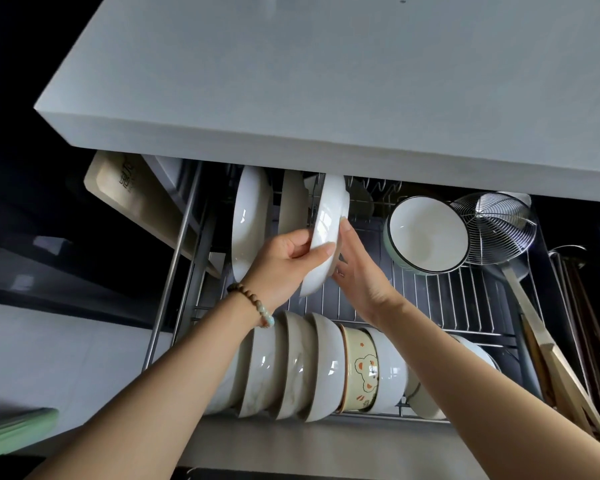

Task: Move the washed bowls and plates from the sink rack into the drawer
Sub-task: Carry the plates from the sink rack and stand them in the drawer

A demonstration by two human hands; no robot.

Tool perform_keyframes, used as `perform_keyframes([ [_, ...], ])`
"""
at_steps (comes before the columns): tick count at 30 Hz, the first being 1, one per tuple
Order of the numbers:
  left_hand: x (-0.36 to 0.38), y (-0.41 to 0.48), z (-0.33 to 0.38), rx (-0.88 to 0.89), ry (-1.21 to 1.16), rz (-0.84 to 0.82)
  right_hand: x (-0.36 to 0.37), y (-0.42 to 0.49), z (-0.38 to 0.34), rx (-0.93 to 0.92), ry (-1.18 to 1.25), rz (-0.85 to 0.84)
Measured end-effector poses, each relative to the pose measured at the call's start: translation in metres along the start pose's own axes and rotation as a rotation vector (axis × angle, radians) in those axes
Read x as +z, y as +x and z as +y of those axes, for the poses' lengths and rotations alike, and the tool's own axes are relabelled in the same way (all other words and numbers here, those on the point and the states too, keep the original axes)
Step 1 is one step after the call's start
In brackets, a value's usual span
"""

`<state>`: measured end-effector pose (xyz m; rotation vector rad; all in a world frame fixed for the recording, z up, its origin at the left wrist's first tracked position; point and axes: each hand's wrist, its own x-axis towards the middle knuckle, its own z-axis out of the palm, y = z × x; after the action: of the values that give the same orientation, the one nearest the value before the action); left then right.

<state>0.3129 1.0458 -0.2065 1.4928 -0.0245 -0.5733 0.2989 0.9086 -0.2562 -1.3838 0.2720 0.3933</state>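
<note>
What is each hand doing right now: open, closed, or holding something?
Left hand: holding the white plate by its rim.
Right hand: open, straight fingers against that plate.

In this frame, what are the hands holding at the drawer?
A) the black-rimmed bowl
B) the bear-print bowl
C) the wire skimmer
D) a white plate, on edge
D: the left hand grips the white plate on edge, and the right hand rests against its other side.

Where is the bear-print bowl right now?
Head view, lower centre: the bear-print bowl lies on its side in the front row of the drawer, between white bowls, below the right hand.
</note>
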Motion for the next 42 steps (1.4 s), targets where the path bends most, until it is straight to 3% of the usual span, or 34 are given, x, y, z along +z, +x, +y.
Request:
perform_keyframes([
  [18, -0.009, 0.0, 0.0, -0.04, -0.087, 0.055, 0.007, 0.021, 0.002, 0.067, 0.003, 0.012],
  [28, -0.013, 0.019, -0.009, -0.027, 0.052, 0.1, 0.008, 0.039, 0.006, 0.087, 0.006, -0.004],
  [42, -0.011, 0.017, -0.002, 0.031, 0.181, 0.027, 0.003, 0.053, 0.015, 0.127, 0.042, -0.005],
])
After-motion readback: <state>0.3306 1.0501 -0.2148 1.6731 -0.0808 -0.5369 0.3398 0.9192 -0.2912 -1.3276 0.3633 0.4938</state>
